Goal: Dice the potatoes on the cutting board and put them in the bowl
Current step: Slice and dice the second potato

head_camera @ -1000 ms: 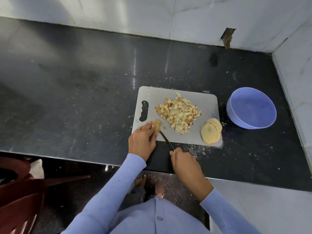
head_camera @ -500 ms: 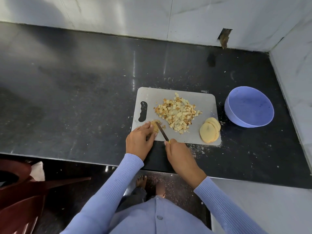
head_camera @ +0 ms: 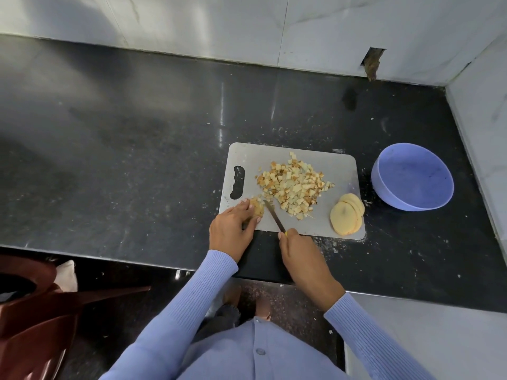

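My right hand (head_camera: pixel 297 249), clenched on the knife (head_camera: pixel 274 215), has drawn the blade in beside my left fingers (head_camera: pixel 248 207) pinning the potato piece (head_camera: pixel 258 208), dicing unfinished.

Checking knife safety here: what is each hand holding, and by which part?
Right hand grips the knife by its handle; left hand holds a potato piece down from its top.

head | worn high | faces forward-down | close over counter (head_camera: pixel 137 165)

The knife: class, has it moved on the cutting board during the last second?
Yes. The knife slid forward along the cutting board, its tip now beside the potato piece.
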Tool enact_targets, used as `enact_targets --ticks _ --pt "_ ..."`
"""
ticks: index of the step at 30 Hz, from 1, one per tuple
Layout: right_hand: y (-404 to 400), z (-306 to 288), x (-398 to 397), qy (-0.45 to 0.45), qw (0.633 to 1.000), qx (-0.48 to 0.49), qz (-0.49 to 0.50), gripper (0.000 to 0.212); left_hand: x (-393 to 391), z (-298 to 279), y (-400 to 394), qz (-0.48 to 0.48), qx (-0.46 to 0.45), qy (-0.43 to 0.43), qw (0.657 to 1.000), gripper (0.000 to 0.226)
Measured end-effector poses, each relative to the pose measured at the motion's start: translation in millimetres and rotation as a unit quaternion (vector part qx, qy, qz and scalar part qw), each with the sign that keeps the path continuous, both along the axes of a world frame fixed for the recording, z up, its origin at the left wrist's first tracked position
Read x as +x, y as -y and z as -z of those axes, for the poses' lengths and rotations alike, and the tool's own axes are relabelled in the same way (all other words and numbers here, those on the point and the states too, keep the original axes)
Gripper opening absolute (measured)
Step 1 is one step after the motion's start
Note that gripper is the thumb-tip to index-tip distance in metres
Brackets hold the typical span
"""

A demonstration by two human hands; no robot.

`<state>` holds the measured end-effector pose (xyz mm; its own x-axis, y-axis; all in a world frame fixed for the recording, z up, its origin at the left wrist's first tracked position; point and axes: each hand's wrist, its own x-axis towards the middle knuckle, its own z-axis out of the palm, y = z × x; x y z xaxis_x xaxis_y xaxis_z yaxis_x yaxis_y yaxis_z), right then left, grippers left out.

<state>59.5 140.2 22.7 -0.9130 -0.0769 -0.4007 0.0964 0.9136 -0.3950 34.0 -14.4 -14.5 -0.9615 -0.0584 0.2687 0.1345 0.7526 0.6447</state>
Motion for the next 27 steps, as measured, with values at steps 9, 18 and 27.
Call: enact_targets --ticks 9,18,27 --pt "12 -2 -11 -0.025 0.999 -0.007 -0.029 0.035 -1 0 1 0.004 0.001 -0.006 1.0 0.024" --pt "1 -4 -9 -0.01 1.0 -0.003 -0.026 0.036 -1 0 1 0.006 -0.011 0.001 1.0 0.023" --pt "-3 -4 -1 -0.001 1.0 -0.001 0.002 0.037 -1 0 2 0.009 -0.003 -0.001 1.0 0.023"
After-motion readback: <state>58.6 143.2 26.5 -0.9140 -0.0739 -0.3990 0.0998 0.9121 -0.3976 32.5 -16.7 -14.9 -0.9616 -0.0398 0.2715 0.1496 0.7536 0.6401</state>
